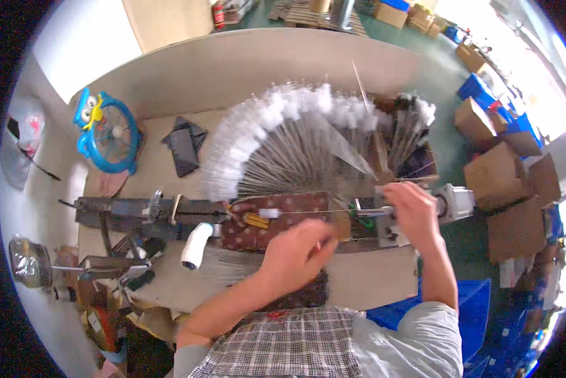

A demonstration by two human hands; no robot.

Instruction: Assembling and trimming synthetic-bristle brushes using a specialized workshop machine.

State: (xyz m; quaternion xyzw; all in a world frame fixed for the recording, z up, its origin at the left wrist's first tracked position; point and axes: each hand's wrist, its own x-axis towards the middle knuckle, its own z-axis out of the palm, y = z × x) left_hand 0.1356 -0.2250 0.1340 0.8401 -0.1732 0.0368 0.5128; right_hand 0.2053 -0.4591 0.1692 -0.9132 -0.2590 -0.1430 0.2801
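A thin wire with a white tufted end (269,213) stretches level over a dotted brown cloth (295,201), running right to a metal spindle (368,211). Just below this wire is my left hand (298,252), its fingers curled around a small reddish thing I cannot make out. My right hand (415,208) is at the spindle's right end, beside a white motor housing (457,203). Its fingers are bent and blurred, so their grip does not show. Behind, a wide fan of white-tipped wires (257,120) covers the table. Small yellow pieces (256,220) lie on the cloth.
A dark rail (125,211) with clamps runs along the left. A white curved nozzle (196,246) juts out near it. A blue fan (109,135) stands at the back left. Right of the table are cardboard boxes (503,173) and a blue bin (472,309).
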